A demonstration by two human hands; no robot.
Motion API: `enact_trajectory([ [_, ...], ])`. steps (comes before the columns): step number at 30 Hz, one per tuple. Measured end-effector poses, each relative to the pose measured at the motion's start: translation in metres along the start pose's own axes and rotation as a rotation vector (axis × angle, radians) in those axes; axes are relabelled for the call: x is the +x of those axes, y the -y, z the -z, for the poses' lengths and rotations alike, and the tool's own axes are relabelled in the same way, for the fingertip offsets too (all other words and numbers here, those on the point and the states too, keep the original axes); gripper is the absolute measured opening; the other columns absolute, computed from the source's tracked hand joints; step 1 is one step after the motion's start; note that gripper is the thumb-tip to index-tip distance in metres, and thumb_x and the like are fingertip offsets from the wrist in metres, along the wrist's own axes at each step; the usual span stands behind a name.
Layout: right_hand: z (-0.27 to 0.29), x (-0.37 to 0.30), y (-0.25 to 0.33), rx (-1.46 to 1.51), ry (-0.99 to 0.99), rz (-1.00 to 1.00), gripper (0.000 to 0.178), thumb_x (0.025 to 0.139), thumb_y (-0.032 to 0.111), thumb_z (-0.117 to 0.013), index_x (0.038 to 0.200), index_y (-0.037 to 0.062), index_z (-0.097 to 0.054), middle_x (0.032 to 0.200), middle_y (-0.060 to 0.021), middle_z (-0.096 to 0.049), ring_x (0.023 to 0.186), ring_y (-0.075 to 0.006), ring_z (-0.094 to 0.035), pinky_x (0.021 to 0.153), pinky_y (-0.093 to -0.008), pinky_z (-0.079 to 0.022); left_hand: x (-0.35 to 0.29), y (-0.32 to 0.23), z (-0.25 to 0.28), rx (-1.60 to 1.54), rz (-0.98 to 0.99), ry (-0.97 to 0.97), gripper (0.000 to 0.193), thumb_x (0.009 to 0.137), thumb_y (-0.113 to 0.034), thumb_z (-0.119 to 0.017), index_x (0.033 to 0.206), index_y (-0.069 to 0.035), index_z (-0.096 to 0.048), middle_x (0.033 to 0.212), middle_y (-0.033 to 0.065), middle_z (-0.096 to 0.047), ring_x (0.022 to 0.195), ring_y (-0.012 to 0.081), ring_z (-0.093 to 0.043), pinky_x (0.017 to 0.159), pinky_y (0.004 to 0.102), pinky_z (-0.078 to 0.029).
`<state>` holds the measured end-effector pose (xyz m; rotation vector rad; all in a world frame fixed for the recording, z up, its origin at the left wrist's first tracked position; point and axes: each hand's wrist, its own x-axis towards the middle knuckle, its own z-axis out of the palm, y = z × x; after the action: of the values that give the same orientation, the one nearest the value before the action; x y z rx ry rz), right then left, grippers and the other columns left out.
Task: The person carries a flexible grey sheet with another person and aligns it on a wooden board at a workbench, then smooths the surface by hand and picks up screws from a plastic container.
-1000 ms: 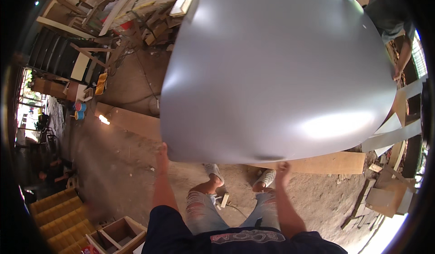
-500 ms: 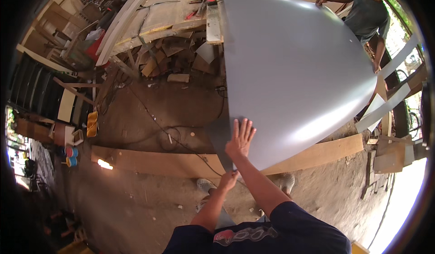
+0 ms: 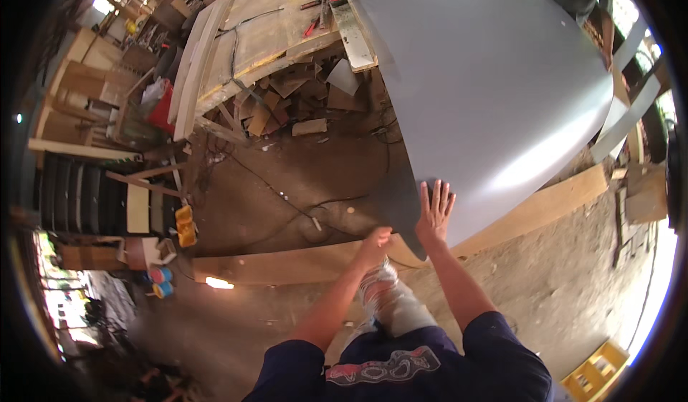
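Observation:
A large grey sheet with a smooth sheen bows across the right half of the view. Its near corner narrows toward my body, and a dark flap shows along its left edge. My right hand lies flat on the sheet close to that edge, fingers stretched out. Just left of the corner, my left hand is closed and apart from the sheet; whatever its fingers may hold is hidden. At the far right a co-worker's arm reaches down to the sheet's edge.
A worktable at the back carries a red tape measure and other tools. Offcuts are heaped beneath it. A long brown board lies across the floor before my legs, and a cable trails over the floor.
My left hand has come away from the sheet's near edge, moving left and forward. My right hand stays flat on the sheet. The view has turned, and one leg shows farther forward.

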<state>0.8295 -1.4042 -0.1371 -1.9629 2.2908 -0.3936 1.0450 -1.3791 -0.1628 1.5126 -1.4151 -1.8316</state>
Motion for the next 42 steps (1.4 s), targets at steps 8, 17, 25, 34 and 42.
enact_trajectory([
  [8,-0.008,0.023,-0.006,0.01,-0.016,-0.043,0.089,0.085,-0.004,-0.061,0.167,0.0137,-0.03,0.174,-0.025,-0.019,0.161,-0.0475,-0.014,0.129,-0.0659,-0.012,0.105,-0.148,0.189,0.318,-0.194,-0.019,0.037,0.104,-0.028,-0.072,0.13,-0.002,-0.066,0.12,0.0115,-0.074,0.109,0.0188,-0.072,0.096,0.0342,-0.056],
  [17,-0.032,0.037,0.031,0.099,-0.221,-0.658,0.1,0.076,-0.017,-0.056,0.167,0.0074,-0.025,0.174,-0.0282,-0.015,0.161,-0.0507,-0.012,0.13,-0.0606,-0.016,0.319,-0.322,0.213,0.415,-0.482,0.266,0.026,0.102,-0.024,-0.073,0.113,-0.001,-0.073,0.097,0.0078,-0.077,0.088,0.0122,-0.071,0.081,0.0312,-0.057],
  [25,-0.051,0.094,0.08,0.118,-0.352,-1.096,0.096,0.078,-0.021,-0.047,0.167,0.0093,-0.03,0.172,-0.0231,-0.026,0.159,-0.0441,-0.026,0.128,-0.0505,-0.031,0.581,-0.449,0.341,0.903,-0.857,-0.262,0.039,0.089,-0.008,-0.072,0.127,-0.008,-0.064,0.13,0.0177,-0.066,0.128,0.0397,-0.058,0.108,0.0509,-0.046],
  [34,-0.052,0.12,0.082,-0.011,-0.375,-1.273,0.071,0.098,-0.006,-0.05,0.166,0.0089,-0.032,0.167,-0.0189,-0.04,0.154,-0.037,-0.039,0.123,-0.0446,-0.04,0.729,-0.494,0.428,1.139,-0.887,-0.146,0.063,0.081,-0.017,-0.081,0.14,-0.013,-0.056,0.136,0.0215,-0.06,0.129,0.0451,-0.055,0.109,0.0542,-0.047],
  [42,-0.051,0.144,0.08,0.07,-0.349,-1.416,0.071,0.1,-0.004,-0.052,0.166,0.0097,-0.03,0.167,-0.0168,-0.04,0.15,-0.0355,-0.045,0.121,-0.0427,-0.042,0.672,-0.473,0.612,1.261,-0.496,-0.612,0.058,0.077,-0.018,-0.086,0.128,-0.006,-0.06,0.123,0.0218,-0.063,0.117,0.0446,-0.058,0.102,0.0528,-0.05],
])
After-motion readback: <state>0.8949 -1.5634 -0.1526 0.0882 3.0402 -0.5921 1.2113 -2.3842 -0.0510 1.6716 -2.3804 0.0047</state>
